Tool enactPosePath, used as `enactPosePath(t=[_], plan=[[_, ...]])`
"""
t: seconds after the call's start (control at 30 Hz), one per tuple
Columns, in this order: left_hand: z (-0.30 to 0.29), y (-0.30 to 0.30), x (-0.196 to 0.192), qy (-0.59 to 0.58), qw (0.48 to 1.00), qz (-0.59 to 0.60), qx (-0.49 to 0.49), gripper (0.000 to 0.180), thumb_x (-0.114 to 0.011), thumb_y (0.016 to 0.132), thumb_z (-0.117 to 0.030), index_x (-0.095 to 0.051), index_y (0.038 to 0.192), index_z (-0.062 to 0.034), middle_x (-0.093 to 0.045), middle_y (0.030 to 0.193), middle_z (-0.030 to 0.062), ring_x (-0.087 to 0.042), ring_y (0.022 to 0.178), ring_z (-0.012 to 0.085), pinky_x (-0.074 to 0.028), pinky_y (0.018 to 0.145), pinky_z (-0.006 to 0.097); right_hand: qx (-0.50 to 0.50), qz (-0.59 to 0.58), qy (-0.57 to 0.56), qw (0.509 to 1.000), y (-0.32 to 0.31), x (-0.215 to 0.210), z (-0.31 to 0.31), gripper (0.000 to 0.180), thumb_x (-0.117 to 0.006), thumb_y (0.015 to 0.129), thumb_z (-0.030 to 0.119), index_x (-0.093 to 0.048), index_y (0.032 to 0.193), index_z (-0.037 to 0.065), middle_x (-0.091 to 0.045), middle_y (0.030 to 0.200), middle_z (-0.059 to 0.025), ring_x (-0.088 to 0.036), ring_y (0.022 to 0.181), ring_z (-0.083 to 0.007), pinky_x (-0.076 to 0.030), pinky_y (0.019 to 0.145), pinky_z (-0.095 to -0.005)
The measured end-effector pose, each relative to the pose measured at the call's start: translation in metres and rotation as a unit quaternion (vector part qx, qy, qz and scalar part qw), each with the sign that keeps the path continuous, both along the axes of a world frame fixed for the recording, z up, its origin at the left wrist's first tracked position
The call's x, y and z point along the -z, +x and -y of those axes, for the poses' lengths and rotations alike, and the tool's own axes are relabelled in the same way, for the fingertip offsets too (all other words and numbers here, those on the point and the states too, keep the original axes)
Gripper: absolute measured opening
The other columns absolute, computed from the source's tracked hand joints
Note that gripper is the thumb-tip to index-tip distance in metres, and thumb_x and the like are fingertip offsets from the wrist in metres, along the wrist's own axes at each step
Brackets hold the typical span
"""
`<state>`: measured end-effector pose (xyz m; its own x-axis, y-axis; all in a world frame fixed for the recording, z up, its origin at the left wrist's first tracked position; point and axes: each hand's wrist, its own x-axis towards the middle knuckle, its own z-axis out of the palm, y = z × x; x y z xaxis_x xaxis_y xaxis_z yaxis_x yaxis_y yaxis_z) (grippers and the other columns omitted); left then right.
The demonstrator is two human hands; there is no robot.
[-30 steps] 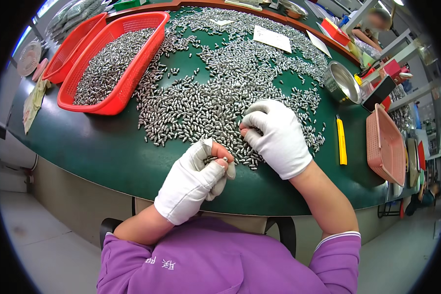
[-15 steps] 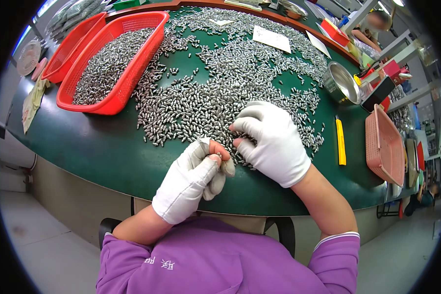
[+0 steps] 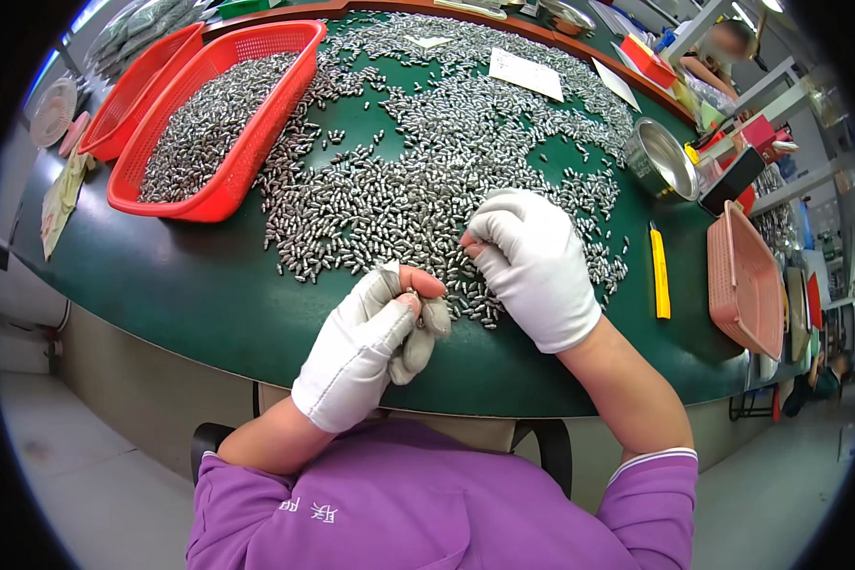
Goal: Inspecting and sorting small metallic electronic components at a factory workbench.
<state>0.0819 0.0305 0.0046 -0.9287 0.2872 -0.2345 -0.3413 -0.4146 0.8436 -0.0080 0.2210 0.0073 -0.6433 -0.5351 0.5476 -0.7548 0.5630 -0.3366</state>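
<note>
Holding heaped metal pieces (image 3: 209,128), the red basket (image 3: 256,142) sits at ten o'clock, walls likely preventing spills. At seven, the left hand (image 3: 361,334) has a narrow grip, seemingly pinching one piece (image 3: 415,294) for control. Loose pieces (image 3: 351,209) cover the bench (image 3: 209,285) toward twelve. At three, the right hand (image 3: 540,271) curls over them; whether its grip holds any, I cannot tell.

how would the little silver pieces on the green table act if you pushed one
The silver pieces would probably roll, since their bodies look rounded. Their shiny, metallic-looking surface suggests they are stiff and perhaps slippery. Where they lie crowded together on the green table, pushing one would likely shift its neighbours.
</note>
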Motion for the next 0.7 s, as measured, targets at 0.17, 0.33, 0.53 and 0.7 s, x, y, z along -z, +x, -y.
enactPosePath(t=[0.17,0.33,0.53,0.7], plan=[[0.0014,-0.0007,0.0018,0.007,1.0,-0.004,-0.003,0.022,-0.046,0.101,-0.02,-0.051,0.117,-0.006,-0.059,0.091,0.0018,-0.043,0.059,0.0035,-0.033,0.051,0.018,-0.001,-0.026,0.024,0.999,0.0023,-0.0045,0.0052,0.014,-0.072,0.068,0.008,-0.065,0.08,0.005,-0.064,0.086,-0.0072,-0.062,0.086,-0.0264,-0.051,0.076,-0.0374],[-0.0009,0.0008,-0.0005,0.019,1.0,0.004,-0.016,0.022,-0.048,0.1,-0.02,-0.051,0.117,-0.0059,-0.058,0.091,0.002,-0.043,0.059,0.0038,-0.033,0.051,0.018,0.025,-0.004,0.045,0.999,0.0022,-0.0002,0.0017,0.011,-0.071,0.069,0.01,-0.066,0.077,0.006,-0.063,0.085,-0.0065,-0.061,0.085,-0.0254,-0.05,0.079,-0.037],[-0.001,-0.001,0.0005,0.025,0.999,0.022,-0.029,0.02,-0.049,0.098,-0.018,-0.05,0.114,-0.006,-0.059,0.091,0.0025,-0.044,0.058,0.004,-0.032,0.05,0.018,0.028,0.03,0.056,0.998,0.0018,-0.0004,0.0023,0.012,-0.072,0.069,0.004,-0.063,0.077,0.004,-0.063,0.086,-0.0096,-0.062,0.085,-0.0287,-0.05,0.077,-0.0379],[0.0034,-0.0009,0.0041,0.076,0.997,0.018,-0.011,0.023,-0.06,0.095,-0.019,-0.053,0.114,-0.0084,-0.059,0.095,0.002,-0.048,0.066,0.0043,-0.04,0.06,0.014,0.026,0.01,0.05,0.998,0.0006,-0.002,-0.0011,0.013,-0.072,0.068,0.003,-0.063,0.077,0.004,-0.063,0.085,-0.0093,-0.062,0.084,-0.0284,-0.05,0.076,-0.0376]])
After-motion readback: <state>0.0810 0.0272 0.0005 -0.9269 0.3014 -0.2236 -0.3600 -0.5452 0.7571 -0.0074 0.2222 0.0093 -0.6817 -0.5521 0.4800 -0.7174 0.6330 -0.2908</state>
